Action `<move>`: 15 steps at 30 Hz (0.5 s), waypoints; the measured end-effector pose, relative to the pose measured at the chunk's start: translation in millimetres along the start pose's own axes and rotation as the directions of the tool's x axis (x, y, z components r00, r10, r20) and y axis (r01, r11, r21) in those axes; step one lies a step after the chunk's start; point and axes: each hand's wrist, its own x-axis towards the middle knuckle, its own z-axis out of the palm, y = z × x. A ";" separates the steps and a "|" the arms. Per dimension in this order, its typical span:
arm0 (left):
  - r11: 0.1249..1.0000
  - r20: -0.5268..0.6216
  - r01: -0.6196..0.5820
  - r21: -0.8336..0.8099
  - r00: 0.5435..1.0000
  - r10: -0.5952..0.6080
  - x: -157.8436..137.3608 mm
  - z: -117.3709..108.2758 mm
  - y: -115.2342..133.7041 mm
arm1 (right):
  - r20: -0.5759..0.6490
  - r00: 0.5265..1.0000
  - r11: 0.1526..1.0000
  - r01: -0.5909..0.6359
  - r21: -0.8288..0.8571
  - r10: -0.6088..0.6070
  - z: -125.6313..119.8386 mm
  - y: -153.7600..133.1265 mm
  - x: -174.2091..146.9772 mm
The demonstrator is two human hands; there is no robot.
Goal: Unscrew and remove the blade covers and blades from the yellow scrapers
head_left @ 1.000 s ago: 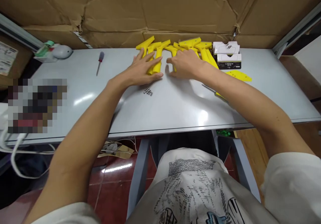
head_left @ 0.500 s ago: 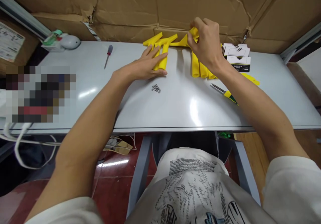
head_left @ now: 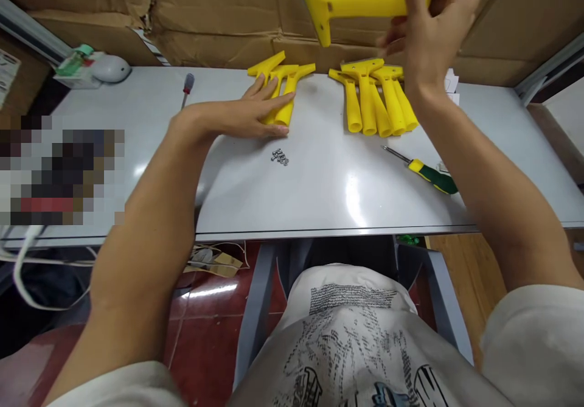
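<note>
My right hand (head_left: 431,24) holds a yellow plastic scraper handle (head_left: 356,0) high above the table, gripping its round shaft, with the flat head pointing left. Flat on the grey table (head_left: 319,200), my left hand (head_left: 241,118) rests with fingers spread on a small group of yellow handles (head_left: 283,84). A second group of several yellow handles (head_left: 374,97) lies to the right of it, below my raised hand. A little heap of screws (head_left: 280,157) sits just in front of my left hand.
A yellow-green screwdriver (head_left: 424,171) lies at the right of the table, a red-handled one (head_left: 186,87) at the back left. White boxes (head_left: 451,84) show behind my right wrist. Crumpled cardboard (head_left: 219,11) lines the back. A mouse-like object (head_left: 109,68) sits far left.
My right hand picked one yellow handle out of the right group and lifted it high above the table. My left hand stayed flat on the left group.
</note>
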 end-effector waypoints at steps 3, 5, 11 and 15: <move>0.998 -0.079 -0.063 -0.017 0.995 0.062 10.1 10.8 1.6 | 0.008 0.996 0.996 -0.085 0.034 0.085 -38.8 -4.4 7.9; 0.992 -0.191 -0.120 -0.047 0.976 0.109 20.8 22.8 -0.3 | 0.038 0.989 0.989 -0.146 -0.007 0.146 -69.8 -1.3 12.2; 0.980 -0.296 -0.193 -0.044 0.940 0.172 40.0 40.8 1.0 | 0.093 0.949 0.872 -0.314 0.375 0.302 -118.8 15.6 -7.5; 0.985 -0.299 -0.172 -0.013 0.941 0.160 37.6 38.3 9.3 | 0.342 0.867 0.804 -0.477 0.355 0.363 -117.0 3.4 -41.2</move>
